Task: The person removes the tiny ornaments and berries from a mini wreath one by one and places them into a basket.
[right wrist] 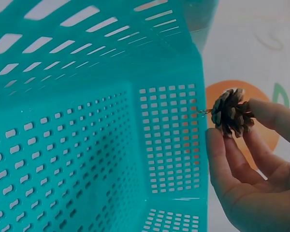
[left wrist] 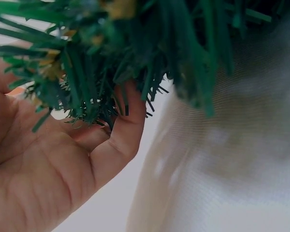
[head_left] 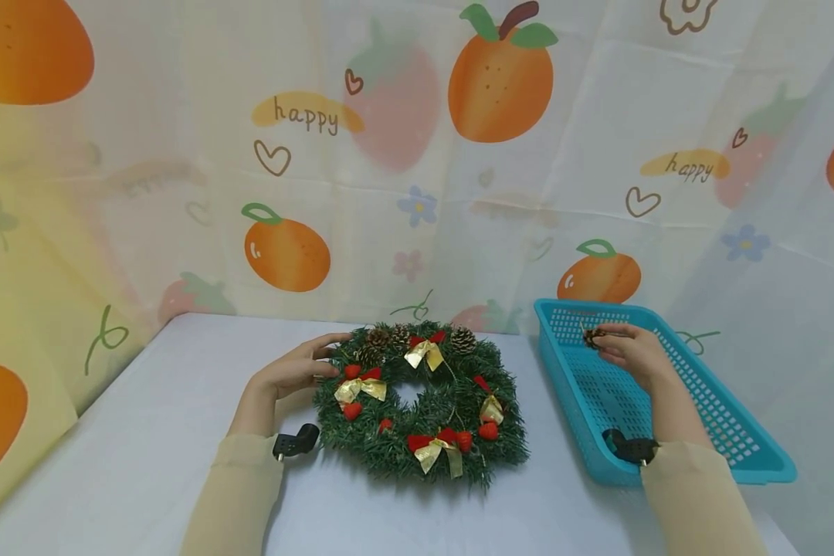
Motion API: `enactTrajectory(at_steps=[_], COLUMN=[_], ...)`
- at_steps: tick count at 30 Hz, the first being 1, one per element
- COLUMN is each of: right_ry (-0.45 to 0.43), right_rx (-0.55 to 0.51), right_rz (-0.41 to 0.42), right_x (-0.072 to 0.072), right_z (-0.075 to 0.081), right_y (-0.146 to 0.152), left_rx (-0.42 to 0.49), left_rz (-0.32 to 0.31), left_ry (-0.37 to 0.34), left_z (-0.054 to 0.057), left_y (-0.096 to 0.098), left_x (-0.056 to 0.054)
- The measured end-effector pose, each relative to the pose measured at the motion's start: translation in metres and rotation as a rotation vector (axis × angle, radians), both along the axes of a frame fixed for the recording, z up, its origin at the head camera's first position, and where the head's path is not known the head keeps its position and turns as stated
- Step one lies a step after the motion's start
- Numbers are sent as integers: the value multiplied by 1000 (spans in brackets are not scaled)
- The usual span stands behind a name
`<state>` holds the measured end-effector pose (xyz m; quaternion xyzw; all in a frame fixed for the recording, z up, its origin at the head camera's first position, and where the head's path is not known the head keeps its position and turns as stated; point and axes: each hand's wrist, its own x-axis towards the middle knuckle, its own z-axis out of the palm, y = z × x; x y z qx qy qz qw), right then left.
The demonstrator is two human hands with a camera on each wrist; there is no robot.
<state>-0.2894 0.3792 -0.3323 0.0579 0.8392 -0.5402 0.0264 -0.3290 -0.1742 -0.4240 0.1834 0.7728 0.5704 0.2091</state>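
A green Christmas wreath [head_left: 417,409] lies on the table, dressed with red-and-gold bows, red berries and several pine cones [head_left: 462,340] along its far side. At its left edge my left hand [head_left: 299,367] grips the greenery, with fingers curling in among the needles [left wrist: 87,72] in the left wrist view. My right hand [head_left: 632,354] pinches a brown pine cone [right wrist: 232,113] between thumb and fingertips. A thin twisted wire [right wrist: 205,111] sticks out from that cone. In the head view the cone overlaps the far part of the blue plastic basket [head_left: 575,432].
The basket, with perforated walls, stands on the right of the white-covered table [head_left: 139,432]. Behind the table hangs a curtain [head_left: 389,232] printed with fruit. A black wrist camera [head_left: 296,442] sits close to the wreath's left edge.
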Motion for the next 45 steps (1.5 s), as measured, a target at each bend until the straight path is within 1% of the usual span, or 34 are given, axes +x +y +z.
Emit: enactTrajectory(at_steps=[8,14,20,27,32,45], right_ry=[-18,-42,-48,-25,2,33], right_rx=[46,61,71,64,64,52], right_rz=[0,-17,-25,-18,-6,10], right_x=[-1,-1,-1,-3,-4,0], right_z=[-2,-3,-3,-4,-2,2], right_y=[-1,-2,-3,-1,-1,-4], left_rx=[3,7,1,1,3,3], left_rz=[9,15,17,11,11,8], left_ry=[-11,-13,-14,-2,-5,-8], left_z=[-1,1,2,1,2,2], left_y=[-1,-2,-1,-1,-1,0], left_x=[0,1,2,0,0,-1])
